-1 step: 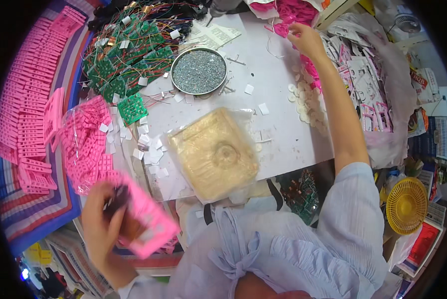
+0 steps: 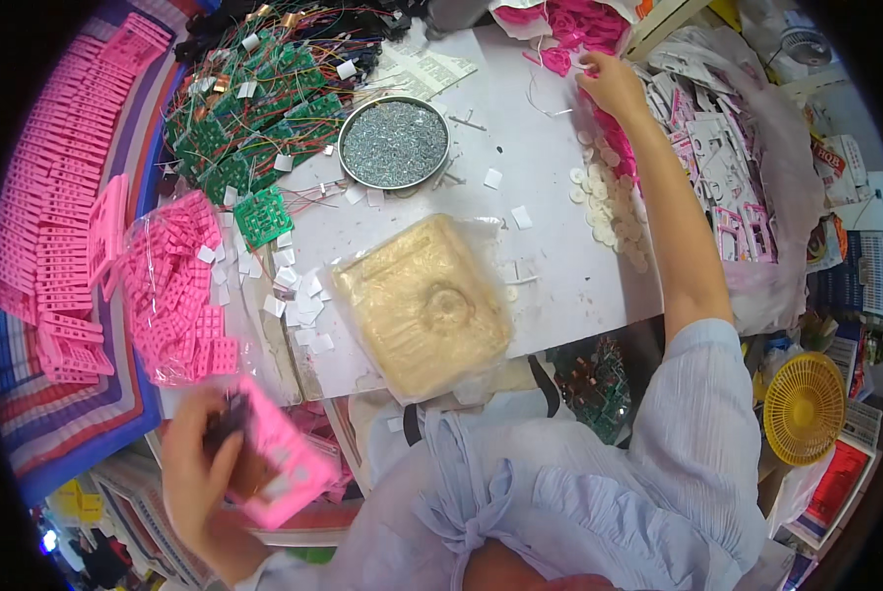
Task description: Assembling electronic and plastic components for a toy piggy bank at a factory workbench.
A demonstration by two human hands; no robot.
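At the lower left my left hand [image 2: 197,463] grips a pink plastic casing [image 2: 289,453] with cut-out openings. A black part and something copper-coloured sit inside it, partly behind my fingers. My right hand [image 2: 619,91] reaches to the far right of the table with its fingertips pinched together; whatever may be between them is too small to make out. Just beyond those fingers lie dark pink pieces [image 2: 556,59] at the mouth of a bag. Beneath the forearm, more pink pieces and a spread of white discs [image 2: 604,209] rest on the table.
A wrapped tan block [image 2: 426,305] lies centrally, behind it a round tin of small metal bits [image 2: 394,146]. Wired green circuit boards [image 2: 254,108] crowd the far left. Bagged pink keypads [image 2: 175,286] and stacked pink casings [image 2: 62,197] stand left, a bag of white casings [image 2: 722,158] right.
The pink casing has shifted and turned slightly in my left hand, its far end now lower and further left. My right hand has drawn back a little to the right.
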